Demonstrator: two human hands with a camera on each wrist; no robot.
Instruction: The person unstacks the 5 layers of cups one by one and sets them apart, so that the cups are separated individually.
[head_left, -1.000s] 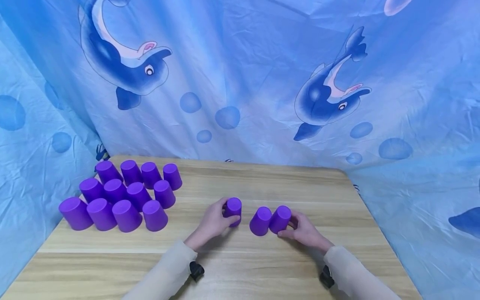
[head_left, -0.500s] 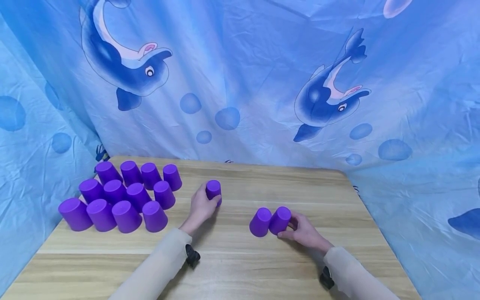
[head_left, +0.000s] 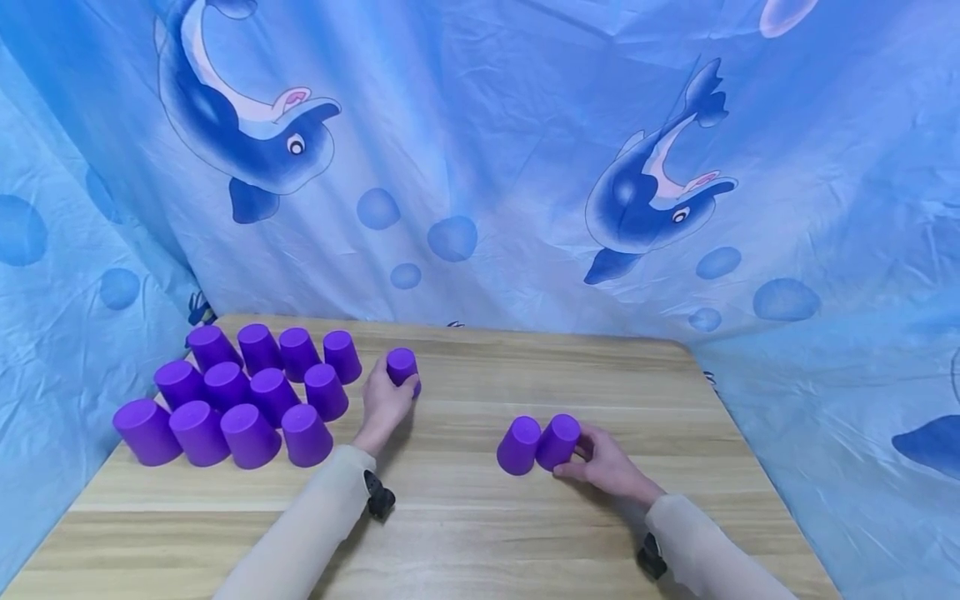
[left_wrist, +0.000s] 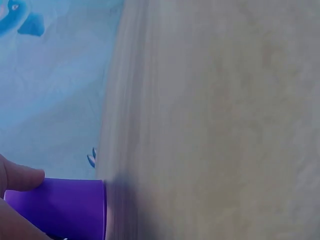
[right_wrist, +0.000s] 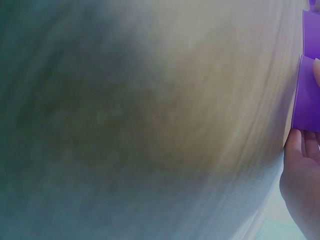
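My left hand (head_left: 386, 402) grips an upside-down purple cup (head_left: 402, 363) near the back of the table, just right of the group of cups. In the left wrist view, the thumb lies along the side of this purple cup (left_wrist: 75, 210). Further right, my right hand (head_left: 606, 462) holds another inverted purple cup (head_left: 557, 443), thumb low on its near side. Its far-side fingers are partly hidden. Immediately left of it stands a third purple cup (head_left: 517, 448), close beside it. The right wrist view catches the held cup (right_wrist: 306, 95) at its right edge.
Several inverted purple cups (head_left: 250, 437) stand in three rows on the left of the wooden table (head_left: 465, 533). A blue curtain (head_left: 510, 167) printed with dolphins hangs behind the table's back edge and along both sides.
My left hand has carried its cup leftward and toward the back of the table, away from the other two cups. The right hand and its cup have stayed in place.
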